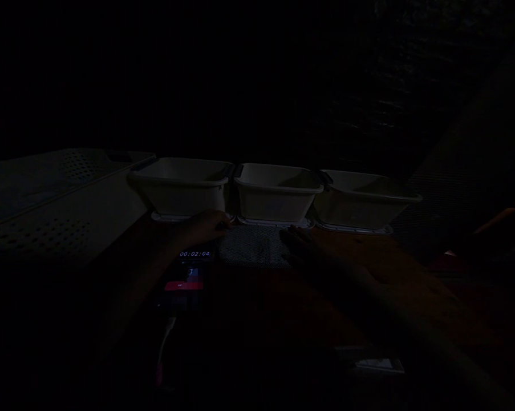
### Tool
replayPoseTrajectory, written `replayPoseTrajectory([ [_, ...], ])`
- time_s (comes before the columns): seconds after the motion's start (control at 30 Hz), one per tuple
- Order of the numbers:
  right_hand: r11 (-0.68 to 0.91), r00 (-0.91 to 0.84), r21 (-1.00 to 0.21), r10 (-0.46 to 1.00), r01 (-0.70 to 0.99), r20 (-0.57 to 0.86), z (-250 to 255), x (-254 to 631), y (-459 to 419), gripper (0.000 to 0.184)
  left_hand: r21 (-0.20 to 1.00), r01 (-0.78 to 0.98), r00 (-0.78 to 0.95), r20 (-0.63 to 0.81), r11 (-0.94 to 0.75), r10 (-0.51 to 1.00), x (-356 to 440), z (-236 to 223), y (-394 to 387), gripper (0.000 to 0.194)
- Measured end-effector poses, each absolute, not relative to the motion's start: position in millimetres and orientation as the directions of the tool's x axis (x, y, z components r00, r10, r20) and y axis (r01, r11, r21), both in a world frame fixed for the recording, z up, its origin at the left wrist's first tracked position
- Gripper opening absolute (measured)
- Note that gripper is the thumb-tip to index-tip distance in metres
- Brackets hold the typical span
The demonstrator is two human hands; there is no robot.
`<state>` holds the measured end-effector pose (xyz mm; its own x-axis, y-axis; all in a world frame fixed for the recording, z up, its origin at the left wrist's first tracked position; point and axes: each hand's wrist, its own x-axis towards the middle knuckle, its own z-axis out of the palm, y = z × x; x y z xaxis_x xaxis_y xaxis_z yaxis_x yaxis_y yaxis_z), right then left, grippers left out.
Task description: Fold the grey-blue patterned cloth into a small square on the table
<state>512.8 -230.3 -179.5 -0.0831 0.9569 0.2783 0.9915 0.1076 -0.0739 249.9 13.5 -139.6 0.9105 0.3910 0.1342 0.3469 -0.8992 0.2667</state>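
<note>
In very dim light, a grey textured cloth (252, 246) lies flat on the brown wooden table (347, 251), between my two hands. My left hand (208, 225) is at the cloth's far left corner with its fingers bent downward; shadow hides whether they pinch the edge. At the cloth's right side rests my right hand (299, 244), fingers stretched out and spread over the edge. Just under my left wrist a phone (184, 282) lies on the table, its lit screen showing a running time.
Three pale plastic tubs, left (189, 197), middle (276, 202) and right (360, 208), stand in a row behind the cloth. A large perforated basket (112, 200) is at the left. A white cable (166, 337) runs from the phone. Part of another person's arm (503, 220) shows at far right.
</note>
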Motion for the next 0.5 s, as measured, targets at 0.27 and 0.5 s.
replayPoseTrajectory([
  [0.27,0.029,-0.003,-0.128,0.980,0.991,0.200,-183,515,-233,0.065,0.207,0.313,0.930,0.132,-0.927,0.344,256,-128,-11,0.030],
  [0.5,0.002,0.009,-0.114,0.995,0.993,0.094,-179,513,-231,0.064,0.295,0.303,0.950,-0.017,-0.906,0.312,257,-122,-42,0.058],
])
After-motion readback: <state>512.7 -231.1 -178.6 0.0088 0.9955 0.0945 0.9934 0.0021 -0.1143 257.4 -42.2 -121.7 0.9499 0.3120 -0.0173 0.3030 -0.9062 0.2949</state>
